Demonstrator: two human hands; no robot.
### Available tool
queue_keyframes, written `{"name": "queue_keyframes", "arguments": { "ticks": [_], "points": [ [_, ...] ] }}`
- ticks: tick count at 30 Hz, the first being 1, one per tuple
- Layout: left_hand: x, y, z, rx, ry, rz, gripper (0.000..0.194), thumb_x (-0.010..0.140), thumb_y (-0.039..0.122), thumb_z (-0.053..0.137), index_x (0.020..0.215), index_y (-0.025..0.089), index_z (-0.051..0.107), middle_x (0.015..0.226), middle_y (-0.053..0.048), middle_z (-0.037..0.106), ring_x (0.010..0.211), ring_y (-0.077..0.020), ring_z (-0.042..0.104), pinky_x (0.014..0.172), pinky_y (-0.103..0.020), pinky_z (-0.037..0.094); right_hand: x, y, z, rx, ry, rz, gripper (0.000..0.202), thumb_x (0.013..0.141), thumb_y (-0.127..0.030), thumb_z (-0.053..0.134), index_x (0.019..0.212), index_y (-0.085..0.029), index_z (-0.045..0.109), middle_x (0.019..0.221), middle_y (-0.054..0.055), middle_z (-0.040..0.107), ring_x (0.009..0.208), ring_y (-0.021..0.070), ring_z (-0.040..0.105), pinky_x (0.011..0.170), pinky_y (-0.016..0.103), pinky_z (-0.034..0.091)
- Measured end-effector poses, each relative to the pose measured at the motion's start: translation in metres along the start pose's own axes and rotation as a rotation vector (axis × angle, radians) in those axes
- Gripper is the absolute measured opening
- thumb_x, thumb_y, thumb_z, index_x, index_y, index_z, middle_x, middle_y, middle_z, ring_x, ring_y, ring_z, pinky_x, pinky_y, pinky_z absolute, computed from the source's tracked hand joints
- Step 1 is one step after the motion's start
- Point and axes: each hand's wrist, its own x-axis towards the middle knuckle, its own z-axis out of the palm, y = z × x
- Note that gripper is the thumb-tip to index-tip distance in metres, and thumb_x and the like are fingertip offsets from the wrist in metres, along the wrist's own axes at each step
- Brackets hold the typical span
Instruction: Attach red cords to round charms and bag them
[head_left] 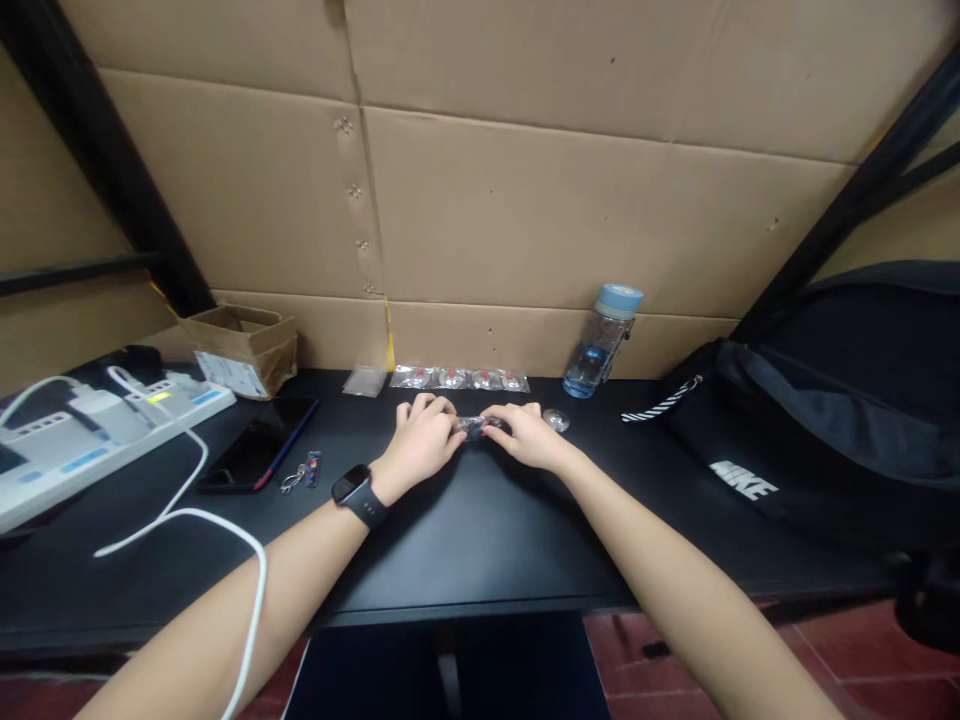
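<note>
Between my two hands is a small crinkled clear plastic packet (472,427), low over the black table. My left hand (424,435), with a dark watch on its wrist, pinches the packet's left end. The fingers of my right hand (523,432) close on its right end. What the packet contains is too small to make out. Just right of my right hand lies a round, clear, shiny piece (556,419). Behind my hands, several clear packets (459,378) with red marks lie in a row, and a flat clear plastic bag (365,381) sits left of them.
A water bottle (600,342) stands at the back, against the cardboard wall (600,200). A black backpack (825,430) fills the right side. To the left are a phone (259,447), a keyring (302,471), a small carton (244,350), a power strip (112,440) and a white cable (259,580).
</note>
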Motion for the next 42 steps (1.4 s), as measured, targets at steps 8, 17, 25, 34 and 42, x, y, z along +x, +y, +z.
{"name": "queue_keyframes", "arguments": {
  "ticks": [8,17,25,34,42],
  "points": [
    [0.010,-0.018,-0.003,-0.158,0.035,-0.187,0.030,0.096,0.045,0.056,0.086,0.025,0.076,0.122,-0.008,0.067,0.118,-0.0332,0.047,0.092,-0.051,0.038,0.009,-0.002,0.005,0.562,0.097,0.085,0.036,0.085,-0.036,0.073,0.117,-0.022,0.064,0.104,0.005,0.076,0.097,0.0234,0.072,0.088,0.036,0.053],
    [0.032,-0.063,-0.005,-0.150,0.130,-0.440,0.036,0.096,0.047,0.050,0.090,0.023,0.076,0.127,-0.012,0.065,0.122,-0.0394,0.047,0.094,-0.057,0.041,0.104,-0.004,0.029,0.525,0.127,0.347,0.034,0.077,-0.015,0.075,0.109,-0.017,0.065,0.082,0.005,0.077,0.078,0.0182,0.073,0.074,0.029,0.056],
    [0.019,-0.079,0.000,-0.088,0.100,-0.409,0.025,0.090,0.035,0.059,0.106,0.025,0.074,0.124,-0.011,0.065,0.122,-0.0368,0.047,0.097,-0.055,0.039,0.169,0.001,0.051,0.251,0.196,0.419,0.026,0.072,-0.020,0.079,0.096,-0.023,0.068,0.091,0.004,0.076,0.090,0.0217,0.070,0.082,0.034,0.050],
    [0.017,-0.081,-0.022,-0.054,0.242,-0.408,0.014,0.090,0.028,0.059,0.091,0.028,0.073,0.112,-0.006,0.072,0.115,-0.0308,0.053,0.096,-0.048,0.038,0.163,-0.007,0.058,-0.087,0.223,0.500,0.035,0.079,-0.028,0.075,0.113,-0.025,0.063,0.106,0.008,0.076,0.111,0.0315,0.064,0.101,0.050,0.030],
    [0.008,-0.139,-0.030,-0.150,0.330,-0.626,0.033,0.088,0.023,0.059,0.121,0.027,0.060,0.116,-0.006,0.075,0.117,-0.0301,0.063,0.092,-0.043,0.042,0.129,-0.016,0.040,-0.154,0.214,0.441,0.029,0.081,-0.024,0.066,0.111,-0.026,0.065,0.104,0.005,0.075,0.102,0.0275,0.065,0.089,0.041,0.031]
  ]
}}
